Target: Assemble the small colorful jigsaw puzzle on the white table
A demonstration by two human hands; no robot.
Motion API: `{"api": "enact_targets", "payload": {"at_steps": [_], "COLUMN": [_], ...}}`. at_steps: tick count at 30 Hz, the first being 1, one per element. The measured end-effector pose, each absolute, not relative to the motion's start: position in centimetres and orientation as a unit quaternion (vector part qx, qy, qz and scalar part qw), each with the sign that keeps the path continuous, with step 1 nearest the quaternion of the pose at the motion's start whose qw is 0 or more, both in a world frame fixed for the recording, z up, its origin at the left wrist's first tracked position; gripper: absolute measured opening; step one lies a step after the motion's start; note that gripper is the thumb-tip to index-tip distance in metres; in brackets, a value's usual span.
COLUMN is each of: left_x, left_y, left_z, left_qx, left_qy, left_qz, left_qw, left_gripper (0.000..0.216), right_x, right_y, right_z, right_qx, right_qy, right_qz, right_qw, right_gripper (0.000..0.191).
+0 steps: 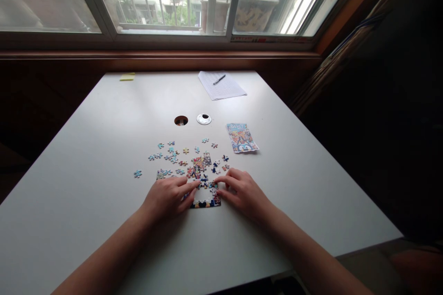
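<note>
Evidently, on the broad white table [86, 161], the bare left hand [166, 195] and bare right hand [244, 192] flank the multicoloured, partly joined jigsaw puzzle [204, 183], thumbs narrowly parted from bent fingers; whether they pinch anything, I cannot tell. Its bottom edge looks joined, a gap above it unfilled; small, knobbed, mostly light-blue loose pieces [174, 159] appear left to place.

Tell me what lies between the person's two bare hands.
In the head view, a multicoloured, partly joined jigsaw puzzle lies on the white tabletop between the left hand and the right hand, with fingertips of both at it.
</note>
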State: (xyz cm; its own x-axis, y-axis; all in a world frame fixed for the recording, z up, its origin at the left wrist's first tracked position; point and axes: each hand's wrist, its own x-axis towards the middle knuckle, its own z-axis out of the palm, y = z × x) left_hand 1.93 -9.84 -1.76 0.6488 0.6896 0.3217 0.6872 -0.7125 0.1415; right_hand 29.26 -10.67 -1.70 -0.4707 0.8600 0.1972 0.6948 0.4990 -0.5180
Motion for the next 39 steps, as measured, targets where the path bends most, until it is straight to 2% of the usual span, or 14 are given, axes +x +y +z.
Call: {"api": "enact_targets", "payload": {"at_steps": [26,33,39], "left_x": [1.7,1.5,1.6], "left_y": [-9.6,-9.6,-9.6], "left_z": [-2.0,-2.0,-2.1], "left_qx": [0.912,0.91,0.905], "left_qy": [0.373,0.379,0.385], "left_qz": [0.17,0.171,0.181], "left_qw": [-0.002,-0.007,0.0], "left_gripper": [0.027,0.028,0.028], "right_x": [29.6,30.0,30.5], "right_y": [-10.7,-10.7,-10.7], "right_z": [-1.7,-1.9,-1.5], "right_qx": [-0.465,-0.472,-0.494], "right_qy": [-0.829,-0.801,-0.749], "right_qz": [0.218,0.254,0.286], "right_qw": [0.223,0.265,0.337], "right_gripper": [0.02,0.019,0.02]}}
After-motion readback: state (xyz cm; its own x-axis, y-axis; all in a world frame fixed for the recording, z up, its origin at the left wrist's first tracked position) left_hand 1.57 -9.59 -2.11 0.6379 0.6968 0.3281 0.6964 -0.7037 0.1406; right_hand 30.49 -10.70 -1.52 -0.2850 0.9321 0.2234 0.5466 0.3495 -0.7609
